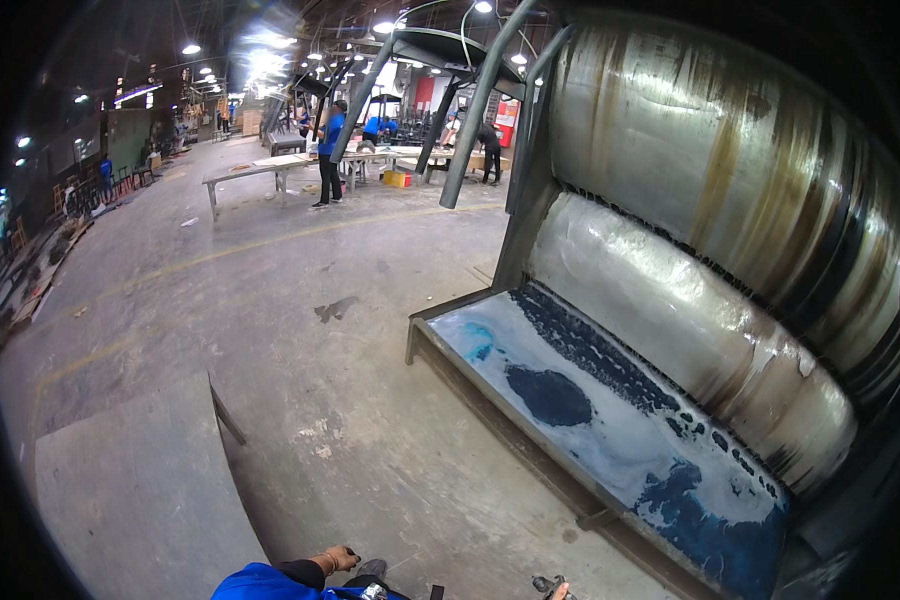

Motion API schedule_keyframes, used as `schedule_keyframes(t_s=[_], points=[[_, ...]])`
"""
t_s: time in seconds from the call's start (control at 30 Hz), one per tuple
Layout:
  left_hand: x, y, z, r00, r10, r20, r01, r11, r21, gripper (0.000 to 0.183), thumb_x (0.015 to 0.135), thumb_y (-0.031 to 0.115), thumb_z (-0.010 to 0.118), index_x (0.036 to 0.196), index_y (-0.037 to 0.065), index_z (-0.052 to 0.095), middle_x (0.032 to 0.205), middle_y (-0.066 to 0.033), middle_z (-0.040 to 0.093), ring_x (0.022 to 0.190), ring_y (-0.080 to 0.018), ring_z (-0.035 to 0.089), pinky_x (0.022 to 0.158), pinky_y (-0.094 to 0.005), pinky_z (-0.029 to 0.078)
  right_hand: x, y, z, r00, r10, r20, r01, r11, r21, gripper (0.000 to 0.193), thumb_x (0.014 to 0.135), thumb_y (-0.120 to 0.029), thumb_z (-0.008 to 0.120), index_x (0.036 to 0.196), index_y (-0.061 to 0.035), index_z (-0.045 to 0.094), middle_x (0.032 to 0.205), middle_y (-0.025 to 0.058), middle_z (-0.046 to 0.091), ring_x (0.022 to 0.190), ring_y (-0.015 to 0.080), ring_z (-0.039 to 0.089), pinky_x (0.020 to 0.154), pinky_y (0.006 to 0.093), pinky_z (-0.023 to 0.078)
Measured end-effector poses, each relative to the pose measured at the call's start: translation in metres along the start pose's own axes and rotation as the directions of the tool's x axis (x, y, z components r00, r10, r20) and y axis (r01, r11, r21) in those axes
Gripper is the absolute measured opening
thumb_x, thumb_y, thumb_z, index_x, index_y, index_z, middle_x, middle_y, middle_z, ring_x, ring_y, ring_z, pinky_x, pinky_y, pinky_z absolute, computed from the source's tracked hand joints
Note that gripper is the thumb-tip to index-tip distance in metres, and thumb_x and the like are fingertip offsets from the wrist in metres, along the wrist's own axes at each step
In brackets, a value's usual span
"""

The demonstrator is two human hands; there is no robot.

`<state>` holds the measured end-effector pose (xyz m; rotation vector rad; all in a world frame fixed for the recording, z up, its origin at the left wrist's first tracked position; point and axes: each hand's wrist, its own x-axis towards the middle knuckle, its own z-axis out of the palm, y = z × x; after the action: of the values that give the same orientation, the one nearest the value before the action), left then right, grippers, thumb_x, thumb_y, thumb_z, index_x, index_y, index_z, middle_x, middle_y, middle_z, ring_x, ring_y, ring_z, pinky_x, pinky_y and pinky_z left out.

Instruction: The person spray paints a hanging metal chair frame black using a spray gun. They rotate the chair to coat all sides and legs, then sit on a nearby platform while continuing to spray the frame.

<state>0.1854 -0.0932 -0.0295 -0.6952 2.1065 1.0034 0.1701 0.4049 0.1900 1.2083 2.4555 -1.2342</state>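
At the lower edge, my left hand [343,557] is out in front of me below a blue sleeve, with its fingers curled in. I see nothing in it. Only the edge of my right hand [560,591] shows, farther right, closed round a small metal spray gun [544,583]; most of the gun is cut off by the picture's edge. Right of it stands a trough [540,460] of foamy blue and dark water, below large curved metal panels [690,320] with brown streaks. Both hands are apart from the trough.
A flat grey board [140,490] stands at the lower left. Farther off are a long work table [260,172] and a person in a blue shirt [331,150]. Several others work behind. Thick grey pipes [490,100] hang beside the metal panels.
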Motion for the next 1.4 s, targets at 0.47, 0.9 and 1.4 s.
schedule_keyframes(t_s=[0.47, 0.9, 1.4], points=[[-0.020, -0.063, -0.005, 0.970, 0.137, 0.202, -0.205, 0.905, 0.373, 0.045, 0.091, 0.044, 0.063, 0.119, 0.010, 0.074, 0.105, -0.0132, 0.078, 0.094, -0.0338, 0.074, 0.086, -0.0417, 0.059, 0.002, 0.024, 0.004, 0.979, -0.160, -0.130, 0.168, 0.984, 0.055, 0.080, 0.098, -0.073, 0.046, 0.130, -0.0030, 0.070, 0.126, 0.0302, 0.068, 0.126, 0.0448, 0.061, 0.103, 0.0481, 0.048], [-0.016, -0.017, -0.002, 0.993, -0.104, 0.055, 0.102, 0.994, 0.030, 0.045, 0.091, 0.049, 0.060, 0.106, 0.012, 0.082, 0.095, -0.0071, 0.081, 0.089, -0.0234, 0.075, 0.082, -0.0383, 0.058, -0.021, 0.005, -0.012, 0.966, -0.175, -0.190, 0.186, 0.982, 0.041, 0.082, 0.096, -0.074, 0.049, 0.125, -0.0009, 0.073, 0.118, 0.0322, 0.070, 0.123, 0.0446, 0.064, 0.102, 0.0488, 0.049], [-0.007, -0.054, -0.004, 0.958, 0.058, 0.280, -0.169, 0.904, 0.393, 0.054, 0.096, 0.034, 0.056, 0.145, 0.011, 0.057, 0.133, -0.0214, 0.067, 0.121, -0.0417, 0.065, 0.105, -0.0452, 0.053, -0.029, 0.014, -0.016, 0.953, -0.171, -0.251, 0.204, 0.973, 0.112, 0.078, 0.095, -0.072, 0.054, 0.119, -0.0008, 0.075, 0.110, 0.0327, 0.072, 0.115, 0.0432, 0.068, 0.095, 0.0502, 0.051]])
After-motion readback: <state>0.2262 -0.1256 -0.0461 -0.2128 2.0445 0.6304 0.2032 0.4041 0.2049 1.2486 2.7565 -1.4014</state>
